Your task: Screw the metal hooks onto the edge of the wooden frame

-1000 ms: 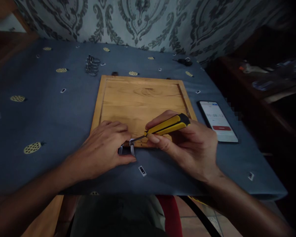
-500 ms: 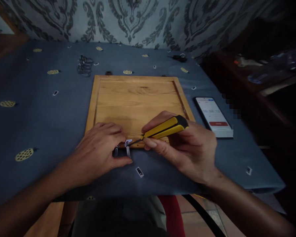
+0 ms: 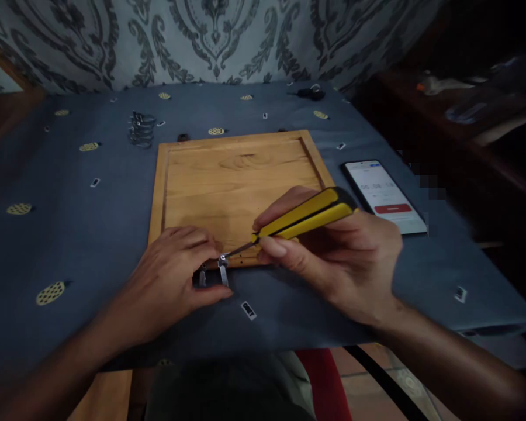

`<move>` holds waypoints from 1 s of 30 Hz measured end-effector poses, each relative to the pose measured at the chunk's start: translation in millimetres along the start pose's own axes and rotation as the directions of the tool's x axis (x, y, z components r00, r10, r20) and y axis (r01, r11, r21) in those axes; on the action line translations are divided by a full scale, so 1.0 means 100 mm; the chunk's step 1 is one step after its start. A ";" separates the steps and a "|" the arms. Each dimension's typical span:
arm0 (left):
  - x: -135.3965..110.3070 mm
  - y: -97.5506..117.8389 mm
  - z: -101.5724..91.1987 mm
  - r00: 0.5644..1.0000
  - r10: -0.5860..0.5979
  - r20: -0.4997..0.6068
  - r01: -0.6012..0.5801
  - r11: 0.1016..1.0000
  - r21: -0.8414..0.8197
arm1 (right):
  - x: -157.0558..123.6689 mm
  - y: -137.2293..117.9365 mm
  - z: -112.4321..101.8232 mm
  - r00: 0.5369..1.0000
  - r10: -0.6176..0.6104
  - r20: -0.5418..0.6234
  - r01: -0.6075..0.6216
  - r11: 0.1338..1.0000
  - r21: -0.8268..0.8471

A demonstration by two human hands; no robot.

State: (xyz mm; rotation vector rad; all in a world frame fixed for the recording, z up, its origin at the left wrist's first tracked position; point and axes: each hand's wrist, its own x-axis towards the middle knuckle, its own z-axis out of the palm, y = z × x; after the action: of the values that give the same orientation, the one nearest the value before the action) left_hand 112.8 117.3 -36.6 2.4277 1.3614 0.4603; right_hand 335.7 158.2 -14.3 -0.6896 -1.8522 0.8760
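Note:
A wooden board (image 3: 241,193) with a raised frame lies flat on the table. At its near edge, a small metal hook (image 3: 223,270) is pinched by my left hand (image 3: 175,278), thumb below and fingers pressing on the wood. A second metal hook (image 3: 202,277) sits just left of it, partly hidden by the fingers. My right hand (image 3: 346,257) is closed around the yellow and black handle of a screwdriver (image 3: 304,219). The tool slants down to the left, and its tip meets the hook's upper plate at a screw. Small dark holes show along the edge to the right.
Several metal hooks (image 3: 141,130) lie heaped at the back left. A phone (image 3: 383,196) showing a timer rests right of the board. A black item with a ring (image 3: 310,92) lies at the back. Blue patterned cloth (image 3: 92,234) covers the table.
The screwdriver's handle has turned, with more yellow showing, and its tip remains at the hook. The whole view has shifted slightly. Both hands keep their grips.

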 end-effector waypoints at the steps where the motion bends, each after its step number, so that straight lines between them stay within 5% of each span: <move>1: 0.00 0.00 -0.01 1.000 -0.001 0.005 0.001 1.000 -0.003 | -0.01 0.00 0.00 1.000 0.021 -0.014 -0.021 1.000 0.014; 19: -0.01 0.02 -0.02 1.000 0.000 -0.008 0.000 1.000 0.013 | -0.05 0.09 0.02 0.992 -0.086 0.096 0.089 0.996 -0.028; 30: 0.01 0.02 -0.03 1.000 -0.025 0.011 0.025 1.000 -0.006 | 0.02 0.05 -0.03 0.963 -0.049 0.266 0.056 0.998 -0.019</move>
State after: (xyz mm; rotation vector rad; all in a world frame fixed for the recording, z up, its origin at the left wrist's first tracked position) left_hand 113.0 117.3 -32.8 2.4021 1.3815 0.4435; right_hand 338.6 163.2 -16.0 -0.5570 -2.1131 0.9479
